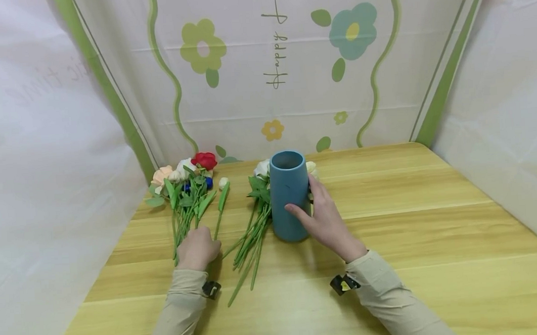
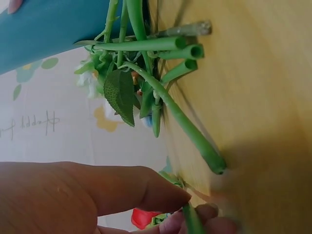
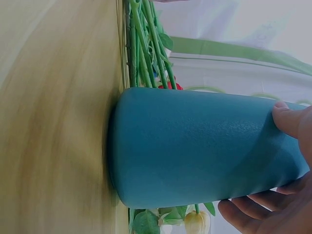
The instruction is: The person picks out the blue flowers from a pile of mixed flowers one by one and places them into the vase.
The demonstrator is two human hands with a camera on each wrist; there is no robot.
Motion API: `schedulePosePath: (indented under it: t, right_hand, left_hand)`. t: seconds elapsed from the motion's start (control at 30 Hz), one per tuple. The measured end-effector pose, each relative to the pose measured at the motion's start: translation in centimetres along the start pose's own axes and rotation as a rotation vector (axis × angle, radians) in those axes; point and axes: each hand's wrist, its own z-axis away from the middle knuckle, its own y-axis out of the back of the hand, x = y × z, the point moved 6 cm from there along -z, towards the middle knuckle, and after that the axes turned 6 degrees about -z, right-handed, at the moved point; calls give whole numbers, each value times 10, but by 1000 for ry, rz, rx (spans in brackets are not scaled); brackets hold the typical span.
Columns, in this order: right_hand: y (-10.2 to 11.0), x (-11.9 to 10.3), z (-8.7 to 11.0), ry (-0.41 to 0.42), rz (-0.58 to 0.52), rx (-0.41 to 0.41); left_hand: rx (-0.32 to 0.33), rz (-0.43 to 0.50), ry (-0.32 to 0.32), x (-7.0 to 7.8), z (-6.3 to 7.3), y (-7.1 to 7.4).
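A blue vase (image 1: 289, 197) stands upright on the wooden table, and my right hand (image 1: 328, 222) grips its right side, thumb across the front. The right wrist view shows fingers curved round the vase (image 3: 195, 146). Over on the left, my left hand (image 1: 197, 249) pinches a green stem (image 2: 193, 219) between thumb and fingers. That stem appears to belong to the white tulip (image 1: 223, 182) lying with its bud away from me. Artificial flowers (image 1: 188, 192) in red, white, peach and blue lie beyond this hand. Their lower stems are partly hidden by it.
Another bunch of green stems (image 1: 254, 239) lies between the left hand and the vase, its white and pale yellow blooms partly behind the vase. A printed cloth (image 1: 246, 98) hangs along the table's back edge, with white sheets at both sides.
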Motion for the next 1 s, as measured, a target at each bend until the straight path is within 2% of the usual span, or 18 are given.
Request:
schedulePosePath:
  t: [0.1,0.3,0.47,0.8,1.0]
  right_hand:
    - [0,1,0,-4,-11,-2]
    - [0,1,1,-4,-11,1]
    - [-1,1,1,6,-6,2]
    - [-2,0,0,-2,-4,-4]
    - [-1,1,0,-1,3,0]
  left_hand:
    - [18,12,-3,1,0,0]
    - [14,30,0,3,0,1]
    - [60,51,-3,4,1,5]
    - [254,139,-60,13,7,20]
    - [364,240,-145,23,11,27]
